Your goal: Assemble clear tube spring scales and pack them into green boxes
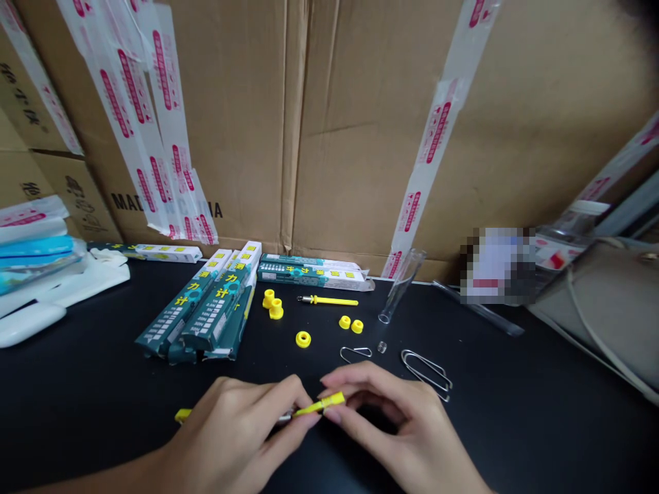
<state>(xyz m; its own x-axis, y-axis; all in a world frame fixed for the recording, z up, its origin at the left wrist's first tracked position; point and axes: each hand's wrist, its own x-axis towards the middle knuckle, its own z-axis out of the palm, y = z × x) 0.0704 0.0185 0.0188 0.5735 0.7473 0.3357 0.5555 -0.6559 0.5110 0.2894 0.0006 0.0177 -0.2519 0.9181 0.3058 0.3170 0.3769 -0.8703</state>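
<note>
A large cardboard box (355,171) strapped with red-printed tape (437,127) stands behind a black desk (519,418). At the near edge of the view, both hands work close together above the desk, fingers bent. The left hand (247,425) and right hand (399,422) pinch a slim yellow plastic piece (329,401) between thumbs and forefingers, one at each end. A bit of metal shows at the left fingertips, and a yellow end (182,416) pokes out on that hand's other side; whether these are joined is hidden.

Just beyond the hands lie a small paper clip (355,355), a short coil spring (382,347) and larger bent wire clips (425,370). Farther back are a yellow ring (303,341), two pairs of yellow caps (276,310) and a yellow rod (337,302) with a metal tip. Green-and-white dynamometer boxes (206,312) are stacked to the left; on the right are two clear tubes (401,291), a plastic bottle (566,230) and a grey bag (602,322).
</note>
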